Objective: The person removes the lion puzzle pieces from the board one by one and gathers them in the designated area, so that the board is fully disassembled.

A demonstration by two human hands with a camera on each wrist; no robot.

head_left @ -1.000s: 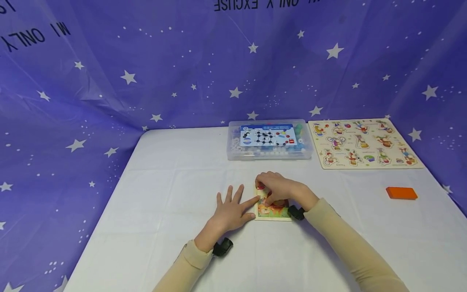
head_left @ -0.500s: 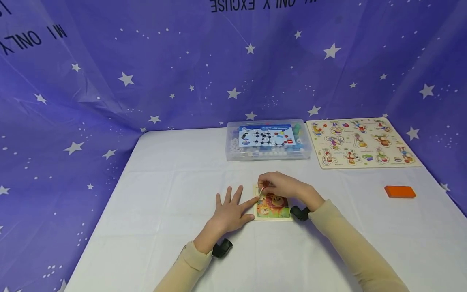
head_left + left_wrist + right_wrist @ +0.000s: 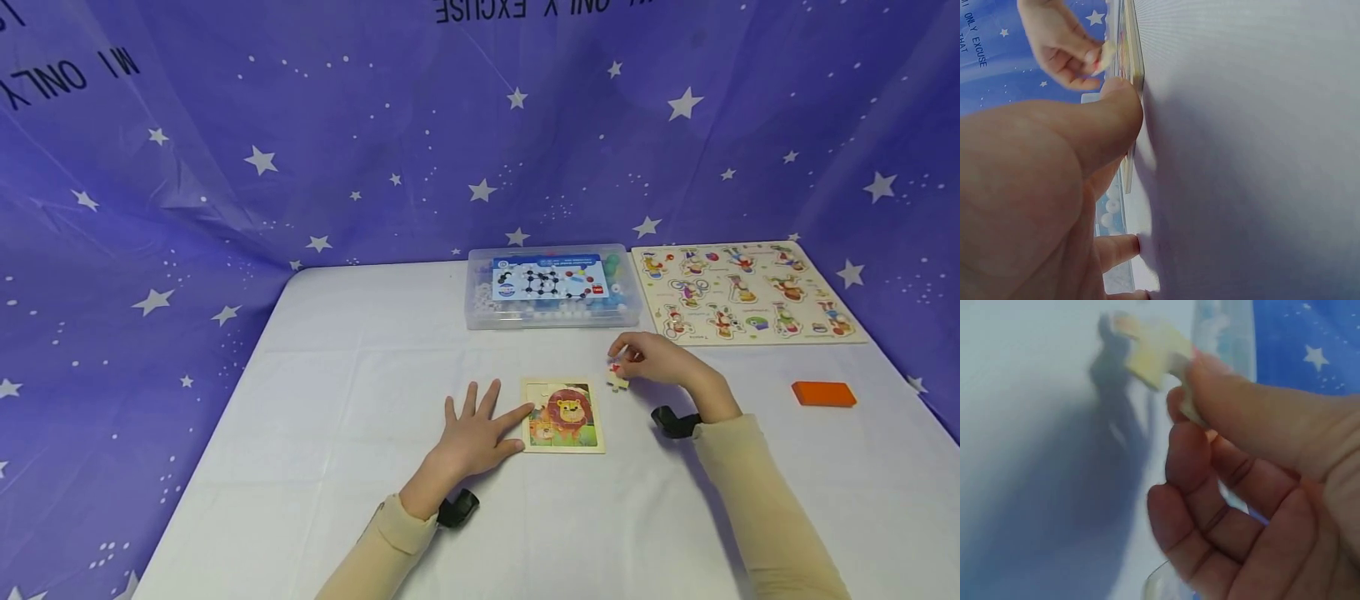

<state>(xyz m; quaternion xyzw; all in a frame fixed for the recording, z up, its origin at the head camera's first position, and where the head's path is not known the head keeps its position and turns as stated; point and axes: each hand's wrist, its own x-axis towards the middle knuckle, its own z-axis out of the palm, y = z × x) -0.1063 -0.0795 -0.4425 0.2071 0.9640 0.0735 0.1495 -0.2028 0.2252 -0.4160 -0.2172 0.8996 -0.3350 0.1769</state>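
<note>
Two hands over a white-covered table (image 3: 375,350), both in beige sleeves (image 3: 765,508), black cameras (image 3: 677,422) strapped at the wrists. Right hand (image 3: 663,360): thumb and index finger pinch one jigsaw piece (image 3: 617,377), remaining fingers bent in toward the palm. Piece is pale yellow with a red patch, knobbed outline, tilted, raised above the cloth with its shadow beside it in the right wrist view; partly covered by the thumb, a bit blurred. Location: just off the upper right corner of the lion jigsaw puzzle (image 3: 570,421), clear of it.

Left hand (image 3: 474,433): fingers spread wide, gripping nothing. Index fingertip on the puzzle's left edge, thumb tip against the lower left corner; left wrist view shows the thumb at the board's side. Other fingertips rest on the cloth.

Puzzle lies flat near table centre, pale wooden border, lion with red-brown mane on the right half, smaller orange animal lower left, pale area upper left. Behind it: transparent molecular model kit case (image 3: 552,286), lid label showing ball-and-stick drawings. Right of the case, close by: animal-figure puzzle board (image 3: 765,302). Orange block (image 3: 823,394) in front of that board, far right. Purple backdrop (image 3: 375,125) with white stars and black lettering.
</note>
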